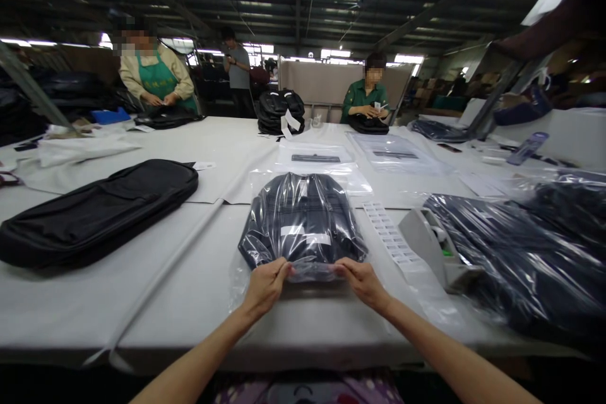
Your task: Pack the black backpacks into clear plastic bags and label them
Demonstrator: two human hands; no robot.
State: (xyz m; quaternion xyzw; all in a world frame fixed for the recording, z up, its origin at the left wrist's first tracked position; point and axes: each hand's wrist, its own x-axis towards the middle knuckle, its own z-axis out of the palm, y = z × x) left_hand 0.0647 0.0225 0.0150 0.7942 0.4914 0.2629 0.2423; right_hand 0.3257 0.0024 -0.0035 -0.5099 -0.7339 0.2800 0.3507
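Note:
A black bag in a clear plastic bag (303,218) lies on the white table (199,303) straight in front of me. My left hand (268,284) pinches the near edge of the plastic on its left side. On the right side of the same edge, my right hand (363,281) is closed on the plastic too. Between the two hands the plastic edge is drawn out across the near end of the black bag. A white label strip shows through the wrapping.
An unwrapped black bag (104,211) lies left. At right are a label sheet (391,237), a grey tape dispenser (433,246) and wrapped dark bags (525,259). Flat plastic bags (315,158) lie beyond. Two people work across the table; another stands behind.

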